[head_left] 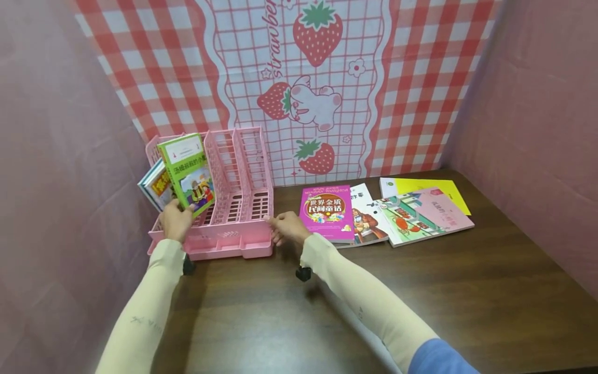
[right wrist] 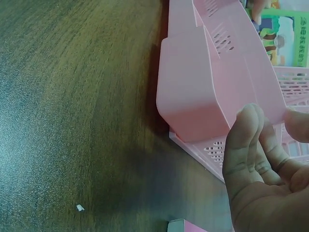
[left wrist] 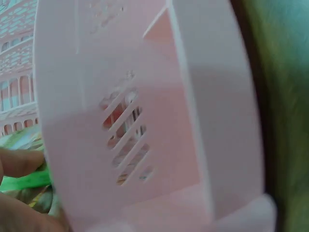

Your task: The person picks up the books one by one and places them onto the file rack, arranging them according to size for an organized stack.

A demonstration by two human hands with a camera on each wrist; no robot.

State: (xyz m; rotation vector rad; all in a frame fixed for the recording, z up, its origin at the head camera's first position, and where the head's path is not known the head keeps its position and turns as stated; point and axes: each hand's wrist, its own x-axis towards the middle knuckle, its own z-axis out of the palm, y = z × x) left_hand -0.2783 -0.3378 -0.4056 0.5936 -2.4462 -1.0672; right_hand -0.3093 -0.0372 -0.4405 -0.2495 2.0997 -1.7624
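Note:
A pink book rack (head_left: 233,241) with upright dividers and small front trays stands at the left of the table. My left hand (head_left: 176,221) grips the lower part of a green picture book (head_left: 189,174), which leans upright in a left slot of the rack. Left of it, further books (head_left: 158,182) tilt outward in the end slot. With thumb and fingers, my right hand (head_left: 288,227) pinches the front right corner of the rack; the right wrist view shows the thumb (right wrist: 297,126) on one side of the front wall and the fingertips (right wrist: 247,118) on the other.
Right of the rack lie a magenta book (head_left: 327,228), a white book (head_left: 369,226) partly beneath it, a pink and green book (head_left: 448,213) and a yellow one (head_left: 439,188). A strawberry-print cloth (head_left: 317,93) hangs behind. A white scrap (right wrist: 80,208) lies on the wood.

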